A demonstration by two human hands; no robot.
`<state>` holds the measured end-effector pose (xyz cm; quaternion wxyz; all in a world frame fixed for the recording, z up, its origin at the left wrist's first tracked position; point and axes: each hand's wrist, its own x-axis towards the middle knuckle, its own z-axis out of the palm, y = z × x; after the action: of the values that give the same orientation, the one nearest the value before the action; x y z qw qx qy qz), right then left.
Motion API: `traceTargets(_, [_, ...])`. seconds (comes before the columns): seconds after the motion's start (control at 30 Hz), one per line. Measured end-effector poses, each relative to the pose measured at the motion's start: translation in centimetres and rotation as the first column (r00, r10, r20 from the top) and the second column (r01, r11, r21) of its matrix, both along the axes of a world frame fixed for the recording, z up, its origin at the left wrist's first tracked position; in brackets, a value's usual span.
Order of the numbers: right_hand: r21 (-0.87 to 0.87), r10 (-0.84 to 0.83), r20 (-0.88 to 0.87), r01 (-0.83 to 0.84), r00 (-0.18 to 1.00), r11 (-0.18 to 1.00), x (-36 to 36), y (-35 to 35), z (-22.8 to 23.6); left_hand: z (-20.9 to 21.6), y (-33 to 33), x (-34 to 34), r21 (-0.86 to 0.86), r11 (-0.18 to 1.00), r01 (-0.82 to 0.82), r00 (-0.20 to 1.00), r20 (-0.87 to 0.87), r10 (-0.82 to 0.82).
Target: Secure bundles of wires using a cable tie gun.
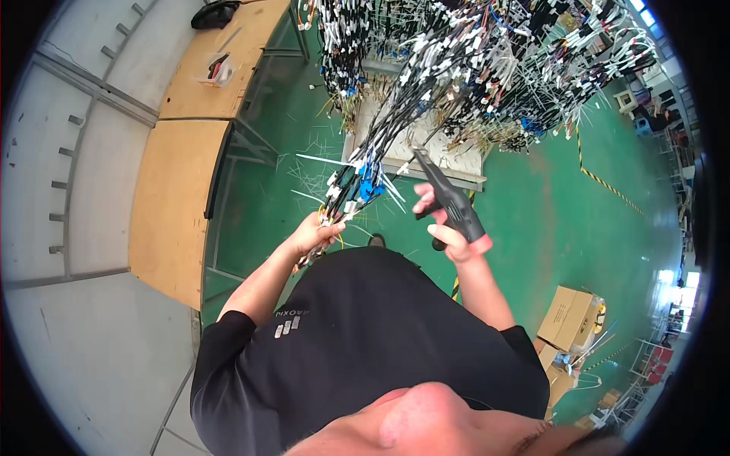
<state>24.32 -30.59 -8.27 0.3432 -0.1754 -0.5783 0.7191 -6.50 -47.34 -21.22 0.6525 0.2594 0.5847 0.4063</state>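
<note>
A: Progress?
B: Partway, I'd judge. Thin white plastic strips (pixel 323 159) stick out long from the bundle of black cables with white connectors (pixel 384 129); trimming looks not done. Can't tell how many are tightened.
A: Hands?
B: Left hand (pixel 312 234) clamped round the bundle's near end. Right hand (pixel 455 246) wrapped around a black pistol-shaped tool with red base (pixel 450 201).
A: Bundle?
B: Runs far-right from left hand; tool tip right of it, seemingly apart.

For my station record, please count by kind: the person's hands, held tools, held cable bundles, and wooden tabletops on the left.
Hands, left hand and right hand: 2
Black handheld tool: 1
Cable bundle: 1
Wooden tabletops, near and far: 2
Total: 6
</note>
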Motion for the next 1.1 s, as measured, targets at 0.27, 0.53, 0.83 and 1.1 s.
traceTargets(0.27, [-0.397,0.161,-0.180,-0.221,0.971,0.891,-4.5,4.0,0.4,-1.7,-1.2,2.9,0.079,0.997,0.000,0.968,0.249,-0.020])
traceTargets(0.53, [-0.474,0.272,-0.164,-0.318,0.948,0.821,-7.1,5.3,2.4,-0.2,-0.5,4.1,0.176,0.984,0.010,1.000,-0.011,-0.008])
traceTargets(0.83, [-0.052,0.238,-0.147,-0.247,0.960,0.968,-10.6,7.6,8.9,-0.6,0.1,1.8,0.076,0.990,-0.116,0.959,0.268,0.092])
traceTargets(1.1, [-0.445,0.024,0.030,-0.008,0.999,0.896,-6.2,3.5,2.3,1.5,1.0,0.2,0.133,0.991,0.003,0.963,0.267,-0.039])
